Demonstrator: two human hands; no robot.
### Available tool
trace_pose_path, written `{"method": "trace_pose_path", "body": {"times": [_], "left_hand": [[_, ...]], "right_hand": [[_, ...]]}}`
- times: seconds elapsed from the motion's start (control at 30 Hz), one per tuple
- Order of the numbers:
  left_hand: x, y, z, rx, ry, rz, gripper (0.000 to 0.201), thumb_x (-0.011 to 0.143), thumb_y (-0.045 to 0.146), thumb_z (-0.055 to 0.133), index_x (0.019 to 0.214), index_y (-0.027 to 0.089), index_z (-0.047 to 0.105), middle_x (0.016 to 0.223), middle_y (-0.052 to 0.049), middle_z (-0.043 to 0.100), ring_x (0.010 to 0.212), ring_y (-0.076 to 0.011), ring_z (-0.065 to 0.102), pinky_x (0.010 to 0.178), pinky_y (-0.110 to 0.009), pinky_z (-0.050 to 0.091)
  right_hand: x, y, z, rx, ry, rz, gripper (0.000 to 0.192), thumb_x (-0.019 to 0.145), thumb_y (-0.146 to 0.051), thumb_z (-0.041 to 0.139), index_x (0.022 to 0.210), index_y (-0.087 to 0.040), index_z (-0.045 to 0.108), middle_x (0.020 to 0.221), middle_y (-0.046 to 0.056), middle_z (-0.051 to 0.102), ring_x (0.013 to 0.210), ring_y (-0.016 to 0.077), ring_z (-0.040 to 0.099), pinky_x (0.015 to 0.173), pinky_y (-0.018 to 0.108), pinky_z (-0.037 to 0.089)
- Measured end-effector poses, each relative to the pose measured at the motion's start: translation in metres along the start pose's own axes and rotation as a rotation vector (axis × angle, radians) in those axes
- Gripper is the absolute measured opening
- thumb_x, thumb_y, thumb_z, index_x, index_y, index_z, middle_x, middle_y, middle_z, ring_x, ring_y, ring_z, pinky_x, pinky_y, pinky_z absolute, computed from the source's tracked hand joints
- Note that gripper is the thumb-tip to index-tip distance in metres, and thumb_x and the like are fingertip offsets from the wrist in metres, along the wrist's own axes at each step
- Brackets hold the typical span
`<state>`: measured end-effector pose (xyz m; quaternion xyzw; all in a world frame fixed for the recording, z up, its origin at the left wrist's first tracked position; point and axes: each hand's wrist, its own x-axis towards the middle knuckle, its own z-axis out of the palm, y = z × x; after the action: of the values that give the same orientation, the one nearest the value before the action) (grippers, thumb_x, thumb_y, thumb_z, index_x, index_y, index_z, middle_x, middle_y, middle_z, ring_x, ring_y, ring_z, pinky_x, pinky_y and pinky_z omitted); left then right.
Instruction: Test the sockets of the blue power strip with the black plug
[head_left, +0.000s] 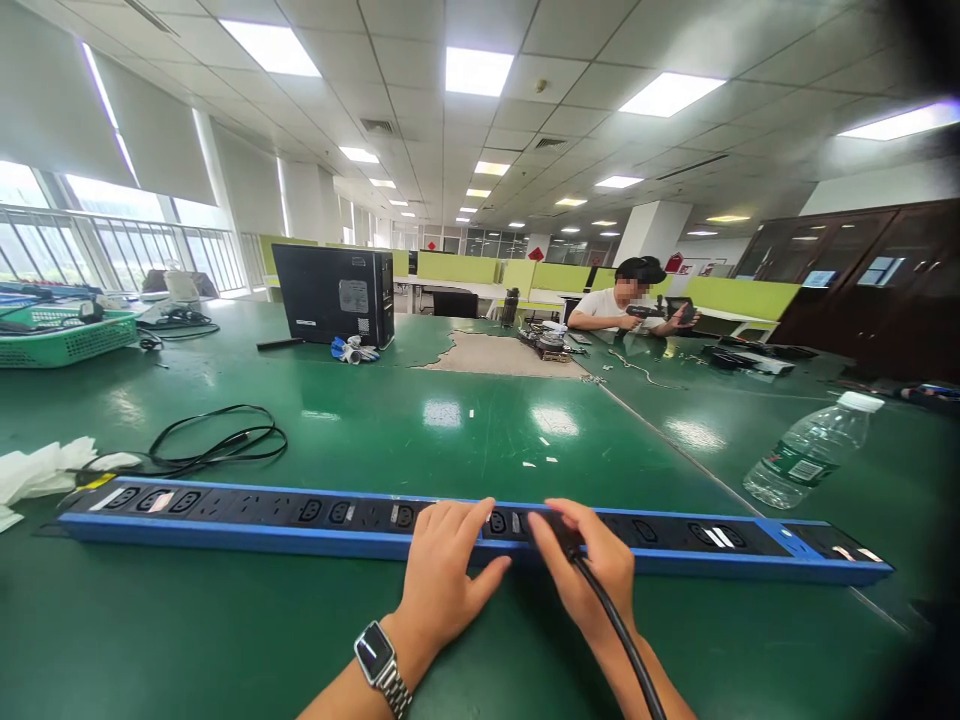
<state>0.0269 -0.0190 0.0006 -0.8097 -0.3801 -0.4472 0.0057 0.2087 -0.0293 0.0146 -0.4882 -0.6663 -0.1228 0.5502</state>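
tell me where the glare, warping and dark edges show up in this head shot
Head view: ceiling panels throw pale glare patches on the green table; wide-angle distortion bows the blue power strip and bends the window wall; the right corners go dark and smeared, softening the water bottle; left hand and right hand, gripping a black plug and cable, are sharp.

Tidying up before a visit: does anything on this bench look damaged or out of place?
Yes: the green mat is torn away mid-table, baring a ragged tan patch. A water bottle lies on its side at right.
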Motion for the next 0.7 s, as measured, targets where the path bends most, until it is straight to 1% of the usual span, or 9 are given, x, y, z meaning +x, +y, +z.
{"method": "trace_pose_path", "body": {"times": [0.07,0.17,0.3,0.37,0.47,0.53,0.6,0.63,0.7], "left_hand": [[0.000,0.003,0.001,-0.035,-0.018,0.063,0.048,0.082,0.027,0.065,0.128,0.020,0.053,0.107,-0.008,0.069,0.096,-0.0238,0.061,0.085,-0.041,0.048],[-0.001,0.005,0.001,-0.050,0.027,0.101,0.037,0.085,0.023,0.059,0.122,0.019,0.057,0.098,-0.007,0.071,0.089,-0.0222,0.061,0.079,-0.038,0.047],[0.001,0.001,-0.003,-0.010,0.111,0.069,0.025,0.086,0.021,0.059,0.110,0.019,0.062,0.092,-0.005,0.072,0.083,-0.0210,0.062,0.076,-0.036,0.044],[0.005,-0.005,-0.009,0.024,0.150,0.044,0.021,0.083,0.018,0.059,0.104,0.019,0.063,0.091,-0.004,0.073,0.083,-0.0205,0.064,0.076,-0.035,0.044],[0.007,-0.022,-0.025,0.124,0.233,-0.001,0.019,0.080,0.018,0.061,0.098,0.020,0.064,0.089,-0.003,0.074,0.084,-0.0212,0.066,0.078,-0.035,0.044],[0.004,-0.040,-0.041,0.198,0.308,-0.097,0.023,0.079,0.020,0.061,0.101,0.021,0.065,0.094,-0.005,0.074,0.090,-0.0228,0.066,0.082,-0.036,0.045],[-0.004,-0.059,-0.059,0.225,0.355,-0.291,0.026,0.079,0.028,0.063,0.104,0.021,0.065,0.096,-0.005,0.073,0.087,-0.0229,0.067,0.081,-0.036,0.048],[-0.008,-0.068,-0.067,0.194,0.331,-0.387,0.027,0.079,0.032,0.062,0.104,0.021,0.064,0.093,-0.004,0.073,0.083,-0.0219,0.067,0.077,-0.034,0.050],[-0.018,-0.082,-0.081,0.087,0.237,-0.491,0.030,0.081,0.040,0.062,0.104,0.021,0.064,0.091,-0.003,0.074,0.079,-0.0200,0.068,0.074,-0.031,0.052]], "right_hand": [[-0.004,-0.010,0.005,0.088,-0.098,-0.091,0.011,0.089,-0.028,0.060,0.096,-0.020,0.063,0.079,0.003,0.070,0.066,0.0163,0.066,0.062,0.027,0.052],[-0.008,-0.020,0.009,0.159,-0.183,-0.182,0.011,0.088,-0.023,0.059,0.098,-0.020,0.062,0.076,0.003,0.069,0.064,0.0156,0.064,0.060,0.027,0.050],[-0.006,-0.024,0.010,0.222,-0.185,-0.270,0.033,0.084,-0.033,0.065,0.113,-0.019,0.058,0.084,0.005,0.070,0.070,0.0182,0.065,0.062,0.031,0.051],[-0.005,-0.022,0.011,0.238,-0.194,-0.269,0.039,0.083,-0.037,0.066,0.117,-0.019,0.057,0.092,0.007,0.070,0.078,0.0204,0.066,0.068,0.033,0.052],[-0.005,-0.014,0.011,0.194,-0.211,-0.192,0.037,0.083,-0.038,0.067,0.115,-0.021,0.058,0.098,0.007,0.070,0.088,0.0224,0.065,0.076,0.036,0.053],[-0.005,-0.007,0.010,0.157,-0.214,-0.130,0.033,0.083,-0.037,0.066,0.112,-0.022,0.061,0.099,0.007,0.070,0.090,0.0229,0.065,0.077,0.037,0.053],[-0.005,-0.001,0.009,0.140,-0.218,-0.079,0.028,0.084,-0.038,0.065,0.108,-0.022,0.062,0.098,0.007,0.070,0.089,0.0232,0.064,0.077,0.038,0.053],[-0.005,0.001,0.009,0.139,-0.220,-0.058,0.026,0.085,-0.038,0.064,0.106,-0.022,0.063,0.097,0.007,0.070,0.089,0.0232,0.064,0.077,0.038,0.053],[-0.005,0.002,0.009,0.144,-0.218,-0.021,0.022,0.087,-0.036,0.061,0.103,-0.022,0.064,0.095,0.007,0.070,0.088,0.0227,0.064,0.076,0.038,0.053]]}}
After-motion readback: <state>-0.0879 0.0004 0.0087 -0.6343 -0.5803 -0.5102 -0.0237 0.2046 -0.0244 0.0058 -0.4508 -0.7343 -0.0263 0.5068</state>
